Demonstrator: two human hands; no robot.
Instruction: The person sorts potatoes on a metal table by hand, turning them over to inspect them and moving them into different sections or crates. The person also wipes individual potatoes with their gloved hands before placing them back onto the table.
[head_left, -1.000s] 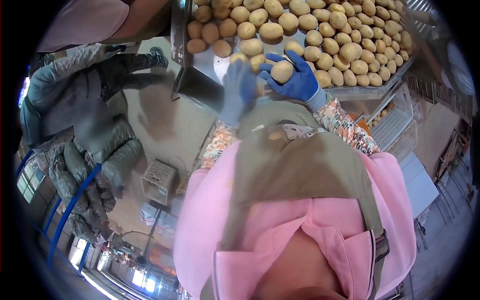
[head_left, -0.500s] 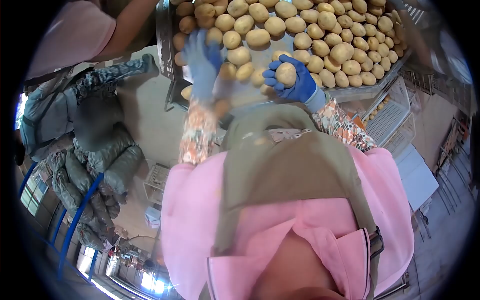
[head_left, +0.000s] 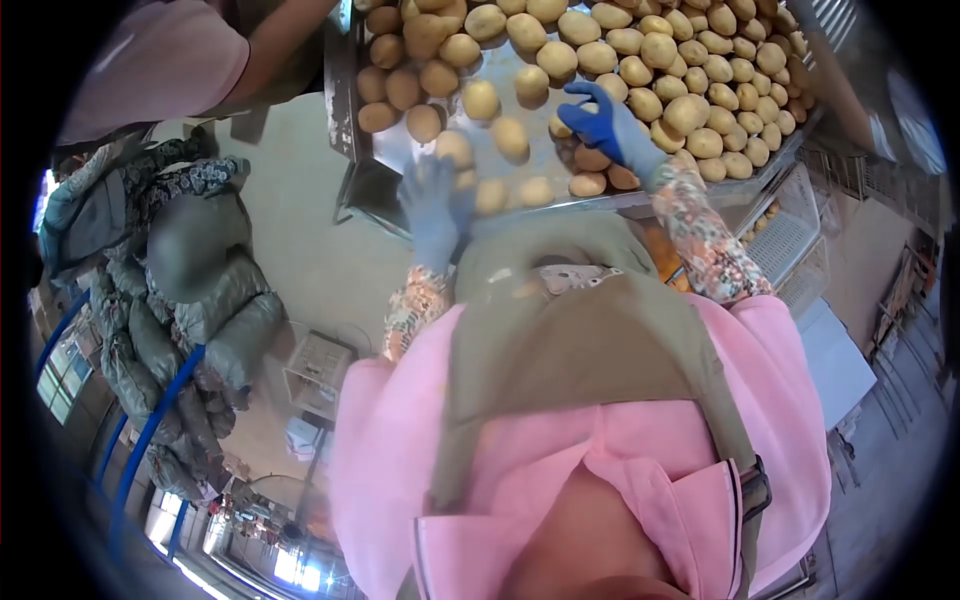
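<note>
Both hands wear blue-and-grey gloves over flowered sleeves. My left hand (head_left: 435, 205) is at the near edge of the metal sorting table (head_left: 400, 150), its fingers outstretched and slightly blurred. A pale potato (head_left: 454, 148) lies just beyond its fingertips, and another potato (head_left: 491, 196) is to its right. My right hand (head_left: 612, 128) is over the table with fingers apart and curved, nothing visible between them. Beside its fingertips is a partly covered potato (head_left: 559, 126). Browner potatoes (head_left: 587, 184) lie below this hand.
A dense pile of potatoes (head_left: 690, 115) covers the table's right side; browner ones (head_left: 402, 90) gather at left. Another person's arm (head_left: 285, 50) reaches in at upper left. Filled sacks (head_left: 240, 335) stand at left, and a plastic crate (head_left: 785, 235) is below the table at right.
The potato in my right hand is no longer there; that hand's fingers have spread. My left hand has moved back toward the near edge and right. Potatoes near the edge have shifted.
</note>
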